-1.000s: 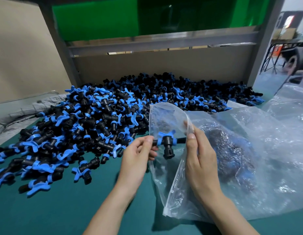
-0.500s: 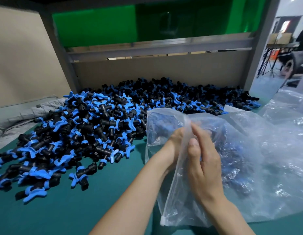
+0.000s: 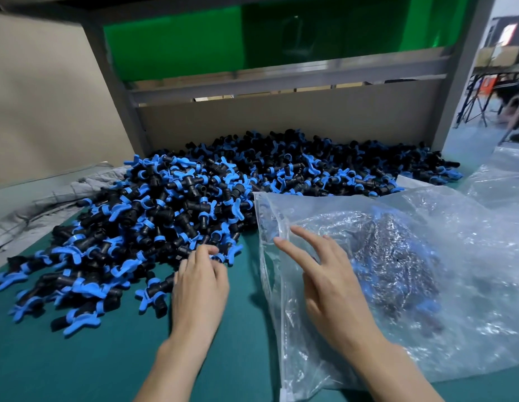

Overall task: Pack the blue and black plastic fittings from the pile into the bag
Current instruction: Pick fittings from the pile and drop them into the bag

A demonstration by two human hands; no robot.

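A big pile of blue and black plastic fittings covers the back and left of the green table mat. A clear plastic bag lies on the right, its mouth facing the pile, with several fittings inside. My left hand is at the pile's near edge, its fingers curled onto one fitting there. My right hand lies over the bag near its mouth, fingers spread and straight, holding nothing.
A grey cloth lies at the far left. Cardboard walls and a grey metal frame close off the back. More crumpled clear plastic sits at the far right.
My left hand came out of the bag, leaving the fitting inside, and moved left to the pile. My right hand let go of the bag's rim and spread its fingers.
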